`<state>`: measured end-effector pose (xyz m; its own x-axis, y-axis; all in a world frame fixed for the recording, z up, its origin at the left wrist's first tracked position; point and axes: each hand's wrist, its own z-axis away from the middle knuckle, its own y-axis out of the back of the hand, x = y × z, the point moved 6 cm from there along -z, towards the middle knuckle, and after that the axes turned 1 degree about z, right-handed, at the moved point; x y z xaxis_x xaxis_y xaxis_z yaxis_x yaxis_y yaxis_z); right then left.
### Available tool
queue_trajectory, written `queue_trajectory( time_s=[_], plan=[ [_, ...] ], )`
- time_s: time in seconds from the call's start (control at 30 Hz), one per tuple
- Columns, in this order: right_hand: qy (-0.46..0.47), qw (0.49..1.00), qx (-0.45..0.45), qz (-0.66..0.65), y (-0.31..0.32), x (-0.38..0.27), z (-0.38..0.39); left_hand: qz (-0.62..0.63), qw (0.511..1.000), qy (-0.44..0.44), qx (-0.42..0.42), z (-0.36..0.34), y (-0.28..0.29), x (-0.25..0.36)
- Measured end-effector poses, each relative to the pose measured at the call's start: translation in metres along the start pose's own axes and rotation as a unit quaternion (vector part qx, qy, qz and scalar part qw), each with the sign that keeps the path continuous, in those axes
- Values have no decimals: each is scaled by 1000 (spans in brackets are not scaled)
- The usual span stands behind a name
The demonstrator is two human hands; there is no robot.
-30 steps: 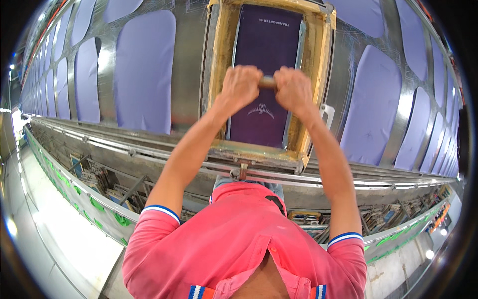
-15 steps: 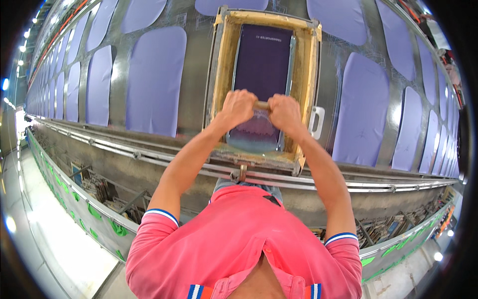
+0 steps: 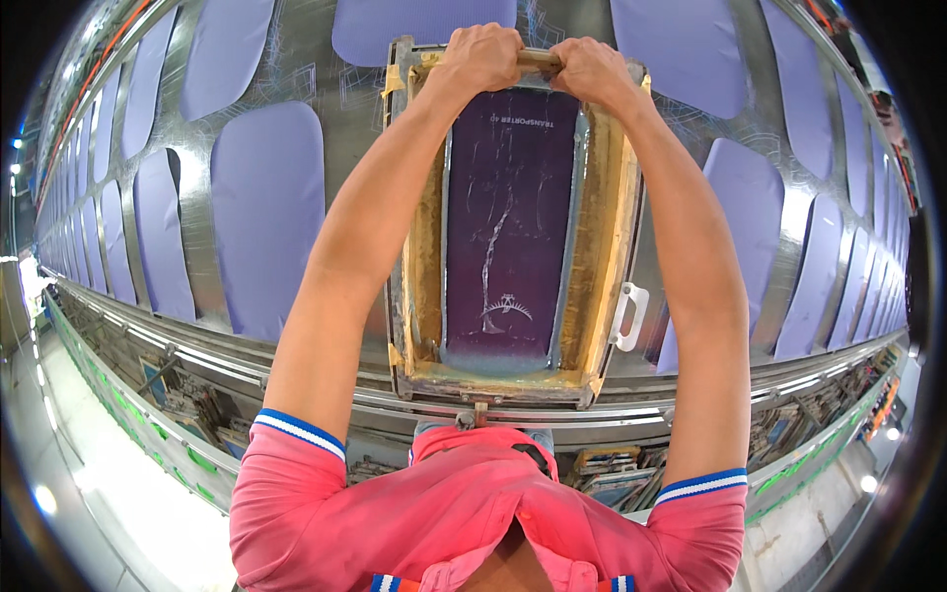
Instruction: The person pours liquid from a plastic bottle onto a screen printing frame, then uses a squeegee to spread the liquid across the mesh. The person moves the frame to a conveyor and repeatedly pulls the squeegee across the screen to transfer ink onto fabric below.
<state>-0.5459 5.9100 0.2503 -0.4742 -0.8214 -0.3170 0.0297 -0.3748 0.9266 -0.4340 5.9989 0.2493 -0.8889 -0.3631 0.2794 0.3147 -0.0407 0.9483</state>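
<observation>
Both of my arms reach forward over a printing screen (image 3: 617, 257), a rectangular frame with yellowed, tape-covered edges. My left hand (image 3: 483, 57) and my right hand (image 3: 595, 71) are closed around the wooden handle of a squeegee (image 3: 539, 61) at the far end of the frame. Its blade is hidden behind the hands. Dark purple mesh (image 3: 513, 197) shows inside the frame, with pale lines of a printed design and small lettering. A bluish wet band lies along its near edge. The white loop handle (image 3: 631, 316) sticks out from the frame's right side.
Lilac rounded fabric panels (image 3: 266, 207) lie in rows on the long dark table (image 3: 350, 148), left and right. A metal rail (image 3: 326, 393) runs along the near table edge. Below it, stacked frames (image 3: 621, 474) sit on a shelf.
My hands have pushed the squeegee away from me, from mid-screen to the far end. Pale design lines now show on the mesh. The frame appears lower in view.
</observation>
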Motion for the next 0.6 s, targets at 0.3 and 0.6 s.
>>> queue_trajectory(
  time_s=[0.3, 0.6],
  plan=[
    [83, 995, 47, -7, -64, -66, 147, 38, 999, -5, 11, 168, -50, 42],
    [71, 995, 4, -72, -131, -155, 385, 112, 993, 7, -43, 415, -102, 124]
  ],
)
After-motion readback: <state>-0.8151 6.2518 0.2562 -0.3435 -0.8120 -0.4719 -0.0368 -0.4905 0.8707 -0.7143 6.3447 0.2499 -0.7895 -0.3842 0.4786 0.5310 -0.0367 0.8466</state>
